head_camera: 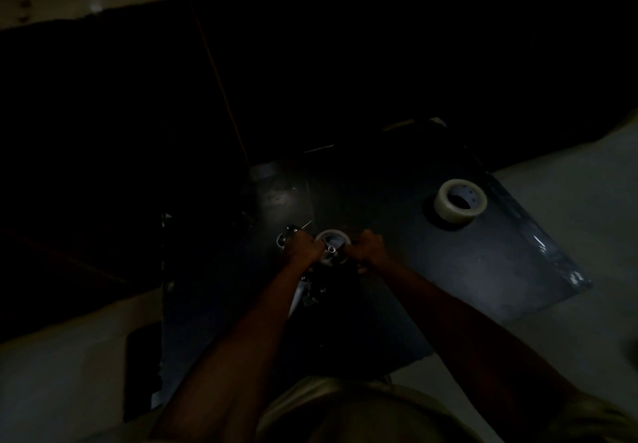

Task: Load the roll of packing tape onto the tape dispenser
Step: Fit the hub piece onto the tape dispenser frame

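Both hands clamp the tape dispenser at frame centre: left hand at its 9 o'clock, right hand at 3 o'clock. Clear packing tape roll lies flat on dark mat, well apart at 2 o'clock.

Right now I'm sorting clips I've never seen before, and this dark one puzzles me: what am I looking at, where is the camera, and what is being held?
There is no machine here, only a person's bare arms. The single picture comes from a camera worn on the head, looking down. The left hand and right hand both grip a tape dispenser from either side; its round hub shows between them. It is too dark to make out more of it. A separate roll of packing tape lies untouched further right on a dark sheet spread over a pale floor.
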The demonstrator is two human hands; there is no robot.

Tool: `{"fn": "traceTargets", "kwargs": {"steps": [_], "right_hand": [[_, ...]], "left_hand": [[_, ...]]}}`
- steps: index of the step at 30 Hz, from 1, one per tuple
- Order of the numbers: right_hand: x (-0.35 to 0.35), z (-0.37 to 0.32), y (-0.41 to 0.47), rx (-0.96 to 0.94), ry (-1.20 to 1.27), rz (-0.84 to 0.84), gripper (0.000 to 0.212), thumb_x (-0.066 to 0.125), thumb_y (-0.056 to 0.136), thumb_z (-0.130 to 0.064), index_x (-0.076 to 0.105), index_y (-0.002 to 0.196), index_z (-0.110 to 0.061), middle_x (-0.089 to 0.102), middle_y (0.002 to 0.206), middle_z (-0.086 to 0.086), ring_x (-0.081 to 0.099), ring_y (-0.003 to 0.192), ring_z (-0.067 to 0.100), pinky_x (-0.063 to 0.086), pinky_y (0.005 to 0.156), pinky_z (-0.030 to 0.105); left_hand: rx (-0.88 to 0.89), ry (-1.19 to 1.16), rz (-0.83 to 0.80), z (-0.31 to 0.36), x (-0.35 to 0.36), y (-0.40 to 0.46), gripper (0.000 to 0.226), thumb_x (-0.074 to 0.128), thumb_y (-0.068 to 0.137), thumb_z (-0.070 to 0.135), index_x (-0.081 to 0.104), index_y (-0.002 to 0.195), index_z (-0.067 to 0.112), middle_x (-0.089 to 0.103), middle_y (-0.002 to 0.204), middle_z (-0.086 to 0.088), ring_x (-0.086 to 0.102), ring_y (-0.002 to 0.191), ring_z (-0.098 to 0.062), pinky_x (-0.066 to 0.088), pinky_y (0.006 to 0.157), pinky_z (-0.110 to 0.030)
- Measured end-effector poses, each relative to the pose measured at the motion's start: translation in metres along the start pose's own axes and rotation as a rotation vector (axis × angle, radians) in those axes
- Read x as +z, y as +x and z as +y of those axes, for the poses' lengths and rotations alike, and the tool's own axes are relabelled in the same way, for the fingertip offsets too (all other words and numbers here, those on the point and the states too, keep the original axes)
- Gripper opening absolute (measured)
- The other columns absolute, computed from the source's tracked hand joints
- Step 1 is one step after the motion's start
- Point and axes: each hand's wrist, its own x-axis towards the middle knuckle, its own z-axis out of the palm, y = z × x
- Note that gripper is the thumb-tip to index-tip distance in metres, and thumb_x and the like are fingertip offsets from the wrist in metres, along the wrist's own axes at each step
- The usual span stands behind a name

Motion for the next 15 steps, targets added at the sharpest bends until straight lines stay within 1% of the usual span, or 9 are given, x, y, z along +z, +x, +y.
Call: {"fn": "traceTargets", "kwargs": {"steps": [2, 3, 4, 5, 6, 8, 10, 12, 15], "right_hand": [[0.003, 0.002, 0.007, 0.057, 0.056, -0.030, 0.041, 0.079, 0.068, -0.038, 0.066, 0.085, -0.002, 0.069, 0.091, 0.019, 0.071, 0.085, 0.033, 0.061, 0.067, 0.045], [0.003, -0.001, 0.007, 0.060, 0.066, -0.024, 0.032, 0.078, 0.070, -0.032, 0.063, 0.078, -0.005, 0.069, 0.089, 0.018, 0.071, 0.085, 0.032, 0.061, 0.067, 0.044], [0.002, -0.007, 0.001, 0.048, 0.063, 0.006, 0.028, 0.078, 0.072, -0.031, 0.061, 0.076, -0.008, 0.068, 0.091, 0.018, 0.070, 0.088, 0.033, 0.060, 0.070, 0.043], [0.001, -0.012, -0.004, 0.033, 0.033, 0.040, 0.031, 0.077, 0.073, -0.033, 0.062, 0.081, -0.008, 0.068, 0.098, 0.020, 0.069, 0.094, 0.034, 0.059, 0.077, 0.043], [0.001, -0.015, -0.006, 0.029, -0.002, 0.068, 0.040, 0.077, 0.073, -0.036, 0.063, 0.092, -0.004, 0.066, 0.107, 0.022, 0.066, 0.100, 0.035, 0.057, 0.082, 0.042], [0.003, -0.021, -0.009, 0.023, -0.053, 0.089, 0.054, 0.075, 0.074, -0.037, 0.061, 0.109, 0.002, 0.062, 0.118, 0.024, 0.062, 0.108, 0.036, 0.054, 0.086, 0.040], [0.005, -0.026, -0.013, 0.025, -0.087, 0.093, 0.054, 0.075, 0.075, -0.033, 0.060, 0.113, 0.001, 0.060, 0.122, 0.023, 0.060, 0.111, 0.035, 0.052, 0.087, 0.038], [0.006, -0.029, -0.015, 0.020, -0.096, 0.103, 0.055, 0.075, 0.076, -0.031, 0.057, 0.117, 0.001, 0.056, 0.126, 0.023, 0.058, 0.114, 0.036, 0.050, 0.090, 0.039], [0.006, -0.031, -0.013, 0.007, -0.118, 0.124, 0.055, 0.075, 0.076, -0.032, 0.056, 0.118, 0.000, 0.053, 0.128, 0.024, 0.056, 0.116, 0.038, 0.049, 0.091, 0.039]], "left_hand": [[0.020, 0.035, -0.050, 0.002, -0.002, -0.001, 0.023, 0.060, 0.087, 0.013, 0.067, 0.078, -0.007, 0.067, 0.071, -0.019, 0.059, 0.056, -0.025, 0.046, 0.051, -0.026], [0.015, 0.054, -0.072, 0.001, -0.003, 0.001, 0.023, 0.060, 0.086, 0.011, 0.064, 0.068, -0.003, 0.062, 0.058, -0.011, 0.053, 0.048, -0.018, 0.043, 0.045, -0.023], [0.005, 0.072, -0.081, 0.000, -0.004, 0.003, 0.029, 0.060, 0.086, 0.007, 0.057, 0.056, 0.003, 0.055, 0.047, -0.002, 0.048, 0.042, -0.014, 0.040, 0.039, -0.019], [-0.001, 0.069, -0.082, -0.001, -0.005, 0.005, 0.037, 0.059, 0.084, 0.003, 0.049, 0.049, 0.009, 0.049, 0.041, 0.003, 0.046, 0.038, -0.011, 0.035, 0.034, -0.014], [-0.003, 0.064, -0.080, -0.002, -0.005, 0.007, 0.041, 0.059, 0.083, 0.000, 0.044, 0.046, 0.011, 0.046, 0.041, 0.003, 0.044, 0.037, -0.009, 0.030, 0.030, -0.010], [0.017, 0.060, -0.061, 0.000, -0.006, 0.005, 0.045, 0.060, 0.082, -0.001, 0.041, 0.044, 0.012, 0.043, 0.038, 0.006, 0.041, 0.039, -0.007, 0.027, 0.029, -0.009], [0.047, 0.049, -0.035, 0.003, -0.006, -0.001, 0.048, 0.061, 0.082, -0.001, 0.038, 0.042, 0.012, 0.038, 0.029, 0.008, 0.038, 0.034, -0.004, 0.026, 0.030, -0.009], [0.054, 0.001, -0.022, 0.003, -0.004, -0.006, 0.047, 0.062, 0.082, 0.000, 0.036, 0.045, 0.011, 0.040, 0.035, 0.007, 0.039, 0.035, -0.005, 0.029, 0.031, -0.009], [0.025, -0.049, 0.037, 0.000, 0.000, -0.004, 0.042, 0.069, 0.080, 0.008, 0.038, 0.051, 0.012, 0.049, 0.059, -0.006, 0.052, 0.058, -0.021, 0.034, 0.039, -0.010]]}}
